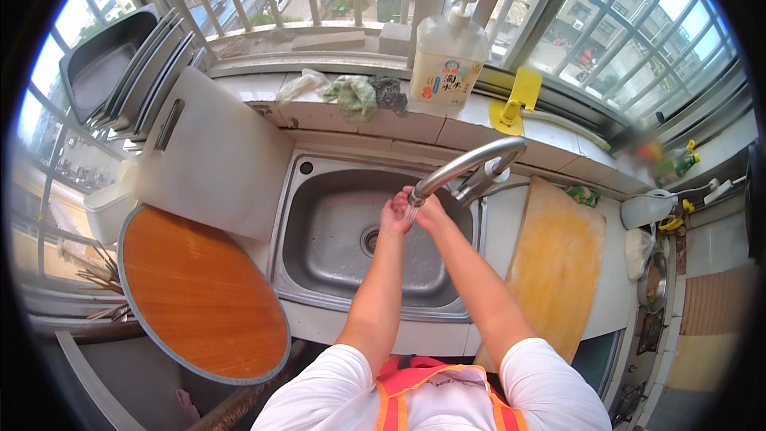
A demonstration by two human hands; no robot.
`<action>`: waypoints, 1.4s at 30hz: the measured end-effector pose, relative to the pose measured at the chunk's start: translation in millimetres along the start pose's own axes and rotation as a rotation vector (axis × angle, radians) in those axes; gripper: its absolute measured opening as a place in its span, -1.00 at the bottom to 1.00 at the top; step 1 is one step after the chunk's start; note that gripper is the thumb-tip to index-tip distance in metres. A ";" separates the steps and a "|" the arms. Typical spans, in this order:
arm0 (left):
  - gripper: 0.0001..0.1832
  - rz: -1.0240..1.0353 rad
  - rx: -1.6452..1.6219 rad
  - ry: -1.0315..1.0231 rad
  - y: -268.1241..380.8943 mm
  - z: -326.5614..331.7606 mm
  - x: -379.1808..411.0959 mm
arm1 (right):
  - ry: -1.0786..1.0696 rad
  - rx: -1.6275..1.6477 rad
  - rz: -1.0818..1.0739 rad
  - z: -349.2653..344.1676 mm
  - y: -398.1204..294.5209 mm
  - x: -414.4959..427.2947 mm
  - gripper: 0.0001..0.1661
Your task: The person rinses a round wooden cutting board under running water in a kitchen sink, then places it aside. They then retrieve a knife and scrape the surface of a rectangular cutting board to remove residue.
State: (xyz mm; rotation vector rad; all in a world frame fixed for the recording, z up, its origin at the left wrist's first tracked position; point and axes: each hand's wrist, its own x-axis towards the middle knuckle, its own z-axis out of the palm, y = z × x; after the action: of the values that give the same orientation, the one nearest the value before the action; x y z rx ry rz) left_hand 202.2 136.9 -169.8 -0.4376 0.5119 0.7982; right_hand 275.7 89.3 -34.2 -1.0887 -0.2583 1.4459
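Observation:
Water runs from the curved metal faucet (473,158) onto both of my hands, which are raised over the stainless steel sink (326,233). My left hand (395,214) is cupped under the stream, palm up, with nothing seen in it. Close beside it, my right hand (429,213) is also under the spout, whose tip hides part of its fingers. I see no object in that hand either. Below my hands, the sink basin has a round drain (370,242) and wet patches on its floor.
A white cutting board (221,149) and a round wooden board (203,293) stand left of the sink. To the right lies a floury wooden board (559,251). A pump bottle (449,54), a green cloth (353,96) and a yellow hook (516,105) line the ledge.

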 end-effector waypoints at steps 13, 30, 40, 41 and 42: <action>-0.80 -0.139 0.255 0.152 -32.0 34.4 -45.5 | 0.566 -1.749 -0.828 -21.3 -37.3 -43.3 -0.57; -0.54 -0.035 0.559 -0.317 -33.8 116.5 -221.6 | 0.340 -1.247 -1.087 5.2 -52.8 -114.8 -0.38; -0.44 0.151 2.129 -0.261 36.3 64.1 -226.1 | -0.457 -1.276 -0.291 -2.3 10.6 -138.7 -0.41; -0.44 0.127 1.898 -0.357 22.2 98.6 -256.9 | -0.490 -1.210 -0.349 23.1 -21.7 -152.6 -0.40; -0.42 0.215 1.768 -0.452 6.4 132.6 -296.6 | -0.557 -1.074 -0.406 48.1 -54.8 -173.2 -0.38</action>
State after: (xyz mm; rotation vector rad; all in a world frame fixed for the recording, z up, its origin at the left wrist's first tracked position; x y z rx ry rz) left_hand 57.5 47.9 107.2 1.4122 0.6460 0.3695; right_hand 243.9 -27.9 109.2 -1.3020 -1.6938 1.1797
